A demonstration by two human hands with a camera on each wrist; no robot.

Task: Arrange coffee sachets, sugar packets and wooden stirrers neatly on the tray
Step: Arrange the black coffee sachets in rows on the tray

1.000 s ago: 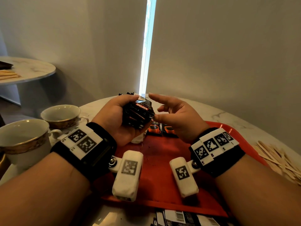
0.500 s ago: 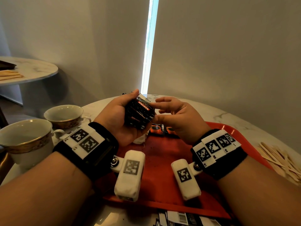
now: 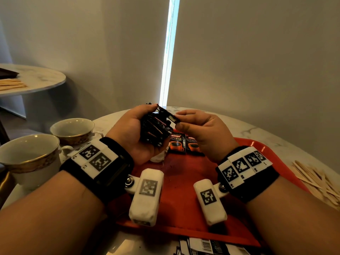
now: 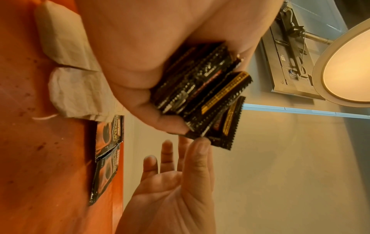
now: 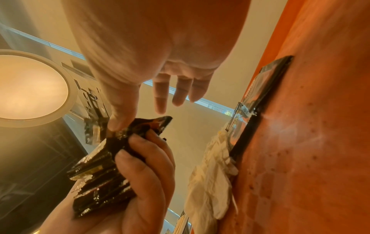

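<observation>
Marble worktop [image 3: 239, 124], round, filling the lower half of the head view. Red tray [image 3: 184, 181] at lower centre, nearest the body, probably so both hands can work straight above it.

Two cups [image 3: 72, 128] at left, off the tray. Loose wooden stirrers [image 3: 316, 181] at the right edge, on the worktop beside the tray, not yet arranged. More packets [image 3: 206, 246] at the bottom edge, partly cut off.

Left hand [image 3: 136, 133] raised above the tray's far end, fingers [image 5: 144, 171] curled round a stack of coffee sachets [image 3: 155, 128], held on edge and fanned, likely so single ones can be peeled away. Right hand [image 3: 204, 133] close beside it, thumb and forefinger pinching the corner of the outermost sachet [image 3: 172, 118]; remaining fingers [image 4: 167, 152] loosely extended and apart in the left wrist view. Judged as drawing one sachet from the stack for placing.

Two sachets [image 3: 184, 143] flat at the tray's far edge, side by side and printed face up, touching or nearly so: a row begun, with free tray to their right for the next. Crumpled white paper packets [image 4: 80, 88], possibly sugar, just left of that row, under the left hand. Dark specks scattered over the tray surface.
</observation>
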